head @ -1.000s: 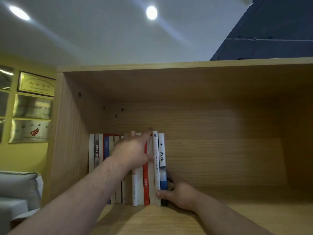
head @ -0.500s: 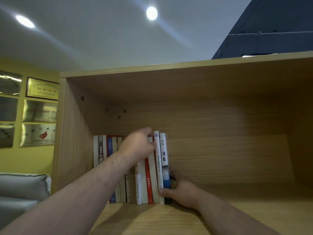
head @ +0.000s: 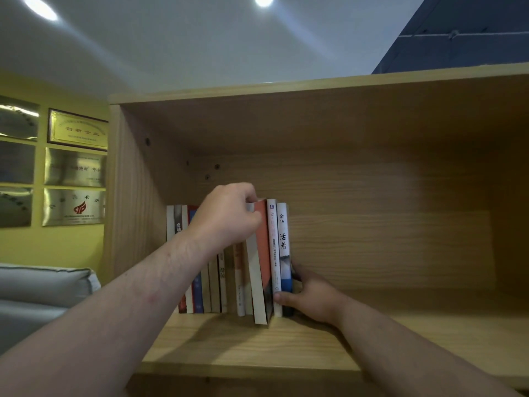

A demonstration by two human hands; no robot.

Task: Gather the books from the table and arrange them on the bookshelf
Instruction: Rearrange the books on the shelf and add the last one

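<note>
**Two hands at a row of books in a wooden shelf**

A light wooden bookshelf (head: pixel 372 181) with an open compartment fills the centre and right of the frame; a row of upright paperback books (head: pixel 211 285) stands on its board at lower centre, starting a little in from the left wall, with the right part of the compartment bare wood. The left hand (head: pixel 226 216) reaches in from the lower left and grips the top of an orange-red covered book (head: pixel 262 253), its fingers (head: pixel 252 193) curled over the upper edge and pinching it; this book is tilted, its foot drawn forward out of the row and resting on the shelf board, its pale page edge turned towards the camera. Just right of it stand a thin white-spined book with red lettering (head: pixel 273 247) and a white-and-blue spined book with black characters (head: pixel 283 247), the last in the row. The right hand (head: pixel 312 296) comes in from the lower right and holds these two near their foot; its thumb lies across the front of the spines, the other fingers are behind the end book and whether they are spread cannot be told. At the left of the frame, metal and gold plaques (head: pixel 76 167) hang on a yellow wall; below them a grey sofa cushion (head: pixel 43 285) shows; two round ceiling lights (head: pixel 263 0) glow at the top.
</note>
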